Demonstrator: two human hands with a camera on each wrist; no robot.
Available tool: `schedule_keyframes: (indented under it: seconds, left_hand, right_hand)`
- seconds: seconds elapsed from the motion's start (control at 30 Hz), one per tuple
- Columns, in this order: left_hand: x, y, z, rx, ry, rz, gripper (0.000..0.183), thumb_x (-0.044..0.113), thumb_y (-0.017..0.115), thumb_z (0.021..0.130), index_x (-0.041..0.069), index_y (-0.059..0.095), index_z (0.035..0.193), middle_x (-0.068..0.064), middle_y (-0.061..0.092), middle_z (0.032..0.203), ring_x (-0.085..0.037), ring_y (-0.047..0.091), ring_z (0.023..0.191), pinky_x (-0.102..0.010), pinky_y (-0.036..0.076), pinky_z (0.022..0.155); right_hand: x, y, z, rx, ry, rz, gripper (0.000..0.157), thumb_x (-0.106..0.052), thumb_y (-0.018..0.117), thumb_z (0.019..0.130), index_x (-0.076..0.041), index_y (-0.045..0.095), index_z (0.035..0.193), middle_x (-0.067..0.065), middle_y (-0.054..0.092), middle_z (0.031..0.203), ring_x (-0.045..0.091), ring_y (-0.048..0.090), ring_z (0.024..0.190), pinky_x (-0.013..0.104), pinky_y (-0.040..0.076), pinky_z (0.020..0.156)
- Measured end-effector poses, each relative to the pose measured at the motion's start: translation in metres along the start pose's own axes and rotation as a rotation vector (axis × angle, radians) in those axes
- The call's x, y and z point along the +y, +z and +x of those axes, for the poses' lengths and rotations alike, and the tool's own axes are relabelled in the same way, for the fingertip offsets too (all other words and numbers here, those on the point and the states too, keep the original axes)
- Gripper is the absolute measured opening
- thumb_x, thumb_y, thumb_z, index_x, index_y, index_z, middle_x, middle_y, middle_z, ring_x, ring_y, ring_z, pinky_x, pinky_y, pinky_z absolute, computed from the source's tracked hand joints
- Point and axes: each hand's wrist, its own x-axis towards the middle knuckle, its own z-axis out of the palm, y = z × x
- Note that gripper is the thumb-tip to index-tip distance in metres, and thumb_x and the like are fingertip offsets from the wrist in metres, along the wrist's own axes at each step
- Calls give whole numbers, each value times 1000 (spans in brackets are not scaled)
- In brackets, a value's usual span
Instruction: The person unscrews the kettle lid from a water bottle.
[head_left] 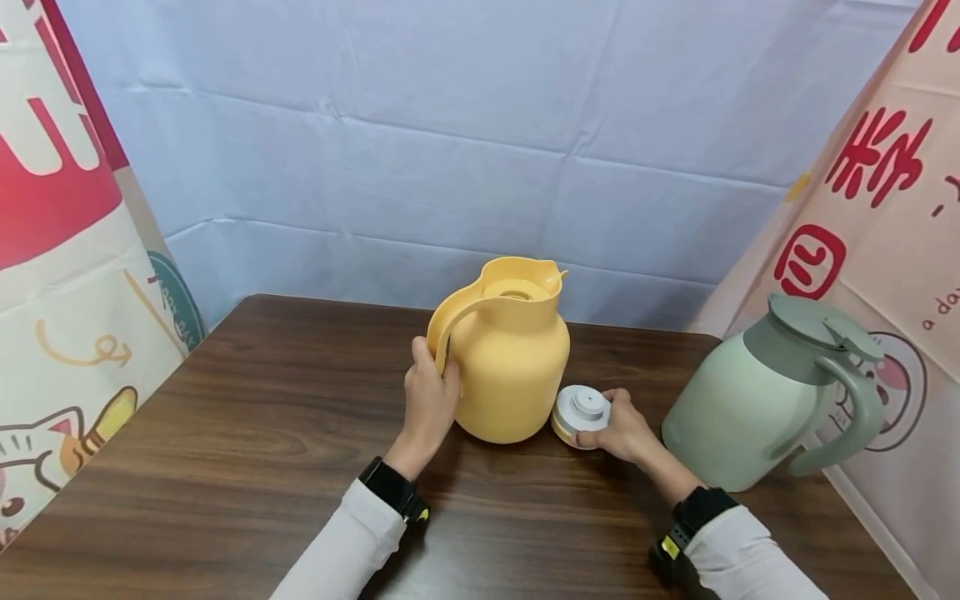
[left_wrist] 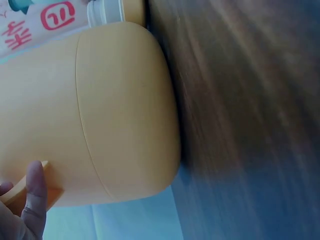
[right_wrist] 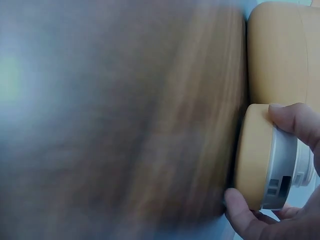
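A yellow thermos jug point(head_left: 512, 367) stands upright on the wooden table, its top uncovered. My left hand point(head_left: 431, 398) grips the jug's handle; in the left wrist view the fingers point(left_wrist: 36, 192) curl round its lower end. Just right of the jug sits its lid point(head_left: 587, 408), grey inner side up and yellow part down on the table. My right hand point(head_left: 619, 427) holds this lid between thumb and fingers. In the right wrist view the lid point(right_wrist: 256, 157) shows a yellow band and a grey plug, close beside the jug's base.
A pale green thermos jug point(head_left: 757, 400) with its lid on stands at the table's right side, near my right forearm. The brown table point(head_left: 225, 433) ends at a pale blue cloth point(head_left: 450, 150) behind, with printed banners at both sides.
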Motion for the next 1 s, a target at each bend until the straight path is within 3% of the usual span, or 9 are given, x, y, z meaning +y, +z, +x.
schedule_keyframes:
  seconds: [0.1, 0.33, 0.57, 1.0]
  left_hand:
    - [-3, 4, 5, 9, -10, 5, 12, 9, 46, 96, 4, 35, 99, -7, 46, 67, -14, 50, 48, -28, 42, 42]
    - [-12, 14, 18, 31, -8, 21, 12, 9, 46, 96, 3, 36, 99, -8, 46, 66, -16, 50, 48, -29, 41, 43]
    - [-19, 24, 34, 69, 9, 31, 14, 10, 48, 95, 2, 38, 99, -10, 46, 68, -22, 53, 54, -33, 43, 48]
    - [-19, 45, 48, 120, -120, 64, 15, 11, 48, 94, 3, 37, 100, -12, 49, 70, -28, 55, 62, -38, 44, 52]
  right_hand:
    - [-3, 2, 13, -6, 18, -4, 86, -28, 82, 67, 10, 29, 123, 29, 49, 109, 36, 53, 93, 42, 43, 76]
    - [-7, 2, 34, -30, 59, 29, 86, -27, 80, 71, 8, 25, 127, 30, 47, 107, 30, 55, 75, 34, 47, 52]
    - [-10, -1, 53, -23, 97, -11, 85, -30, 79, 71, 6, 26, 127, 30, 46, 108, 33, 56, 77, 33, 49, 50]
    - [-13, -1, 82, 9, 129, 83, 82, -24, 79, 71, 6, 23, 123, 26, 50, 93, 26, 59, 59, 35, 51, 49]
